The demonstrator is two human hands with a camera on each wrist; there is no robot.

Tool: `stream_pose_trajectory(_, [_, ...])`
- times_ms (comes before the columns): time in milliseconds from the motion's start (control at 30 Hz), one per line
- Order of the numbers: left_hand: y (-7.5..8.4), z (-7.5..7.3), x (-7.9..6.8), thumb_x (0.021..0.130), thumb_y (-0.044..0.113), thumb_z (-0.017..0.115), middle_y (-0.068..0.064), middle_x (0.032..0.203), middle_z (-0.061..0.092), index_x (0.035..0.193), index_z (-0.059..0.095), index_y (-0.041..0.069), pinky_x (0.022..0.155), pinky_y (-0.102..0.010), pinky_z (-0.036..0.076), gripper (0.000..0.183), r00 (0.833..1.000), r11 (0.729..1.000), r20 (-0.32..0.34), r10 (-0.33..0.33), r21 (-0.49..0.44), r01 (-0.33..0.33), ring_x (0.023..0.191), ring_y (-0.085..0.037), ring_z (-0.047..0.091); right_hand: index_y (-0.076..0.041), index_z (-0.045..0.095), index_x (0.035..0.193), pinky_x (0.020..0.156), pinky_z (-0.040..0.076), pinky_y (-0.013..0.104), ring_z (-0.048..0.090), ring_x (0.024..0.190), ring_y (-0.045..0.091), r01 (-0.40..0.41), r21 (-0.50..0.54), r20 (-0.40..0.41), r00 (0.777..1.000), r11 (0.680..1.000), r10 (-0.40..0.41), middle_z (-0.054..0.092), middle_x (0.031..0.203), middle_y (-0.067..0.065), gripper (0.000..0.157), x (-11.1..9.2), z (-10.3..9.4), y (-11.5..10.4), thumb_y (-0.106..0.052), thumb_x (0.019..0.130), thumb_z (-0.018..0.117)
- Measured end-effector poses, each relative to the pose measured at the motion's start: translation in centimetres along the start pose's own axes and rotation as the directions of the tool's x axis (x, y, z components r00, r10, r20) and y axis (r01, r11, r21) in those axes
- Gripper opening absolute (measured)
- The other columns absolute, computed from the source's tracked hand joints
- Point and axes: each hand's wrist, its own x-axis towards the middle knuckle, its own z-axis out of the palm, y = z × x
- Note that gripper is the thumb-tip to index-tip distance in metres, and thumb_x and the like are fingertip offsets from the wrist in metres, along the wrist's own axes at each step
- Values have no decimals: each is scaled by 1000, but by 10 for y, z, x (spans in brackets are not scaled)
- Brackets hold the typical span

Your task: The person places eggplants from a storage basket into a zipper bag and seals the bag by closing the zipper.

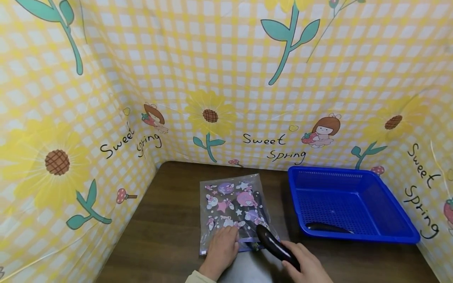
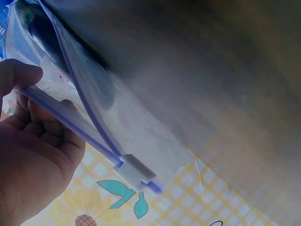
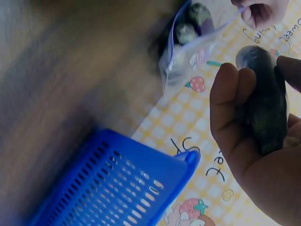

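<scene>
A clear slider zip bag (image 1: 223,206) printed with pink and purple cartoon figures lies on the table, its mouth toward me. My left hand (image 1: 223,247) pinches one lip of the mouth between thumb and fingers. The mouth gapes, and the white slider (image 2: 135,172) sits at one end of the purple zip track. Inside the bag, stem ends of eggplants (image 3: 201,18) show in the right wrist view. My right hand (image 1: 307,262) grips another dark, glossy eggplant (image 1: 273,241), whose rounded tip overlaps the bag's right side near the mouth in the head view.
At the right stands a blue perforated plastic basket (image 1: 357,237) with one eggplant (image 1: 327,227) along its near wall. Brown wooden table (image 1: 159,220) spreads left of the bag. A yellow checked sheet (image 1: 226,78) with flowers and lettering walls off the back and sides.
</scene>
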Motion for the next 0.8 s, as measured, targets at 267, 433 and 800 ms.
stream_pose_trajectory(267, [1,0,2,61,9,71,7,62,41,71,44,18,53,-32,35,30,1000,1000,-14,-3,-14,3,55,-18,44,-14,53,129,64,46,33,55,81,10,-77,-36,322,943,996,85,55,102,-3,49,-1,19,0,-35,86,64])
stream_pose_trajectory(433, [2,0,2,59,9,74,7,62,42,71,44,18,51,-32,35,34,1000,1000,-22,-6,-15,6,55,-18,44,-12,55,126,67,47,37,57,85,16,-53,-40,331,941,998,63,57,102,2,49,-3,36,-3,-33,84,66])
stream_pose_trajectory(800, [6,1,2,56,7,74,7,62,43,71,44,18,51,-31,35,35,999,1000,-49,-13,-23,12,55,-17,44,-10,53,124,52,38,29,43,62,7,-47,-12,226,973,999,48,46,86,-1,52,-6,78,-19,-17,75,69])
